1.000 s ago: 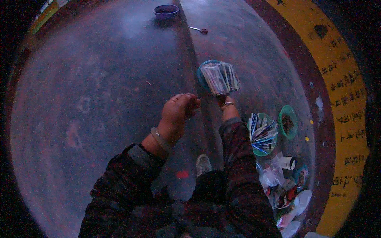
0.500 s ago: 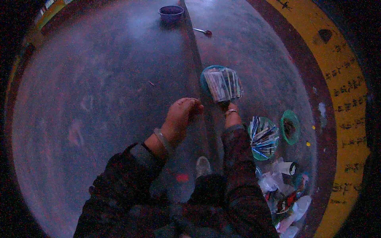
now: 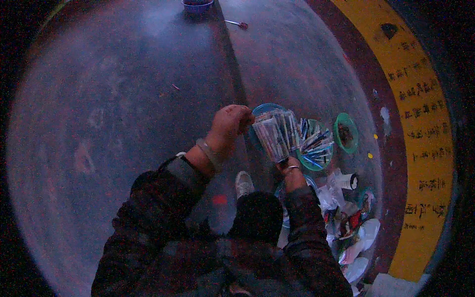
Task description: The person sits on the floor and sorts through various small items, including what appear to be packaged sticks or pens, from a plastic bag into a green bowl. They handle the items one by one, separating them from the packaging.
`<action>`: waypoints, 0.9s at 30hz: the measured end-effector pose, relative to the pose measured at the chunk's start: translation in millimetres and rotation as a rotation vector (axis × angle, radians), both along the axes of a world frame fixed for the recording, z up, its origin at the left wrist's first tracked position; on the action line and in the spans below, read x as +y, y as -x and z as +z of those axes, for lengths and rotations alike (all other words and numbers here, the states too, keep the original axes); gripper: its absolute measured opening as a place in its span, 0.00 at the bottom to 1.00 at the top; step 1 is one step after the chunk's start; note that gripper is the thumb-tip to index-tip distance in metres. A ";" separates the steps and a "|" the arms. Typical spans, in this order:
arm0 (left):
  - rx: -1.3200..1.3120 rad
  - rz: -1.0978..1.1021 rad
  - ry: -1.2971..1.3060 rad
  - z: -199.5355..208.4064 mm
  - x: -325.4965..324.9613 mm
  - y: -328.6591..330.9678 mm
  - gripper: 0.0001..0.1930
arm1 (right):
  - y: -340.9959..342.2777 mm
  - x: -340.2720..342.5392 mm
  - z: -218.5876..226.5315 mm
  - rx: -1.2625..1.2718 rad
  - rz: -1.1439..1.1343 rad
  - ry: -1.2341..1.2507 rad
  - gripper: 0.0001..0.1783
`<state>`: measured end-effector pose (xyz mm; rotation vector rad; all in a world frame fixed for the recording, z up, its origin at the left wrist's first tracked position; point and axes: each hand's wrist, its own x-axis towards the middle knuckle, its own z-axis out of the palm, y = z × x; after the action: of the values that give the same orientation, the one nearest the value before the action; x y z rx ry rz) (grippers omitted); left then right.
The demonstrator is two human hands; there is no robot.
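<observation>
My right hand [image 3: 291, 166] is closed round the lower end of a fanned bundle of thin, pale, stick-like pieces [image 3: 276, 133], some of them looking clear-wrapped. Dim light hides their exact kind. Just left of the bundle's upper corner is my left hand [image 3: 231, 122], its fingers drawn together; whatever they pinch cannot be made out. A blue-teal bowl [image 3: 267, 106] shows partly behind the bundle. To the right, a green bowl [image 3: 319, 167] holds several more thin white, blue and dark sticks.
A smaller green bowl [image 3: 341, 133] with dark contents stands near the wall. Plastic bags and packaging [image 3: 354, 222] lie to my right beside a white cup-like roll [image 3: 349, 181]. Far ahead are a purple basin [image 3: 198, 7] and a long-handled utensil [image 3: 236, 24].
The view has shifted, so the floor things sit differently in it. The bundle is now nearer my left hand, which stays closed; my right hand keeps its hold.
</observation>
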<state>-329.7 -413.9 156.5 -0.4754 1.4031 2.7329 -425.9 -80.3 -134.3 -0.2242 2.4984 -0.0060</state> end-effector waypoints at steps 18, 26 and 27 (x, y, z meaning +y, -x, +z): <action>0.082 0.027 -0.010 -136.5 47.9 24.8 0.09 | -35.6 -114.1 124.4 0.345 -0.005 -0.071 0.48; -0.081 -0.107 0.056 -101.5 42.6 23.8 0.09 | -1.5 -78.4 105.8 0.281 -0.168 0.276 0.42; -0.065 -0.115 0.008 -102.8 42.6 23.1 0.09 | -7.2 -81.0 118.0 0.331 -0.131 0.327 0.42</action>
<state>-352.8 -371.3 53.7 -0.4638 1.3818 2.5981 -418.8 -161.3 -16.3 -0.2084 2.8278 -0.4696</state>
